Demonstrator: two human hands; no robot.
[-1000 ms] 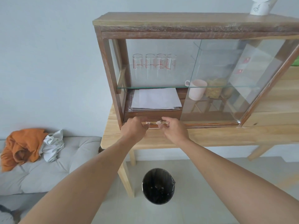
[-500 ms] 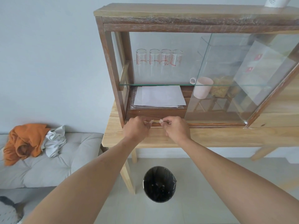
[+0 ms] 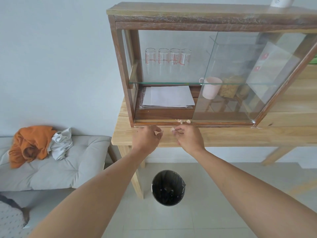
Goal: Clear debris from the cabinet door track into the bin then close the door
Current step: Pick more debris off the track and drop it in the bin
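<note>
Just in front of the cabinet's bottom track (image 3: 163, 124), both hands lifted clear of the wood. Right hand (image 3: 187, 137) pinched shut on a pale scrap of debris (image 3: 172, 129) at the fingertips. Left hand (image 3: 148, 137) curled closed, something pale tucked between thumb and fingers, too small to say what. More debris in the track (image 3: 182, 121), two or three light crumbs sitting just beside the edge of the glass door (image 3: 248, 76), which stands slid to the right half of the cabinet, left half open. Black-lined bin (image 3: 168, 188) down on the floor, well below the track and near the leg of the table (image 3: 223, 136).

Judged as mid-clearing: one load picked, nothing dropped yet, crumbs left to fetch, door not yet closed.

Risks from here. A long drop to the bin, so a light flake released too high could drift and land on the tiles instead. A loose pinch on such small bits could shed them onto the table on the way. Sliding the door left before those remaining crumbs are out could jam them under the glass or drag them along the groove. A hasty shove on a glass panel could also knock it against the frame.
</note>
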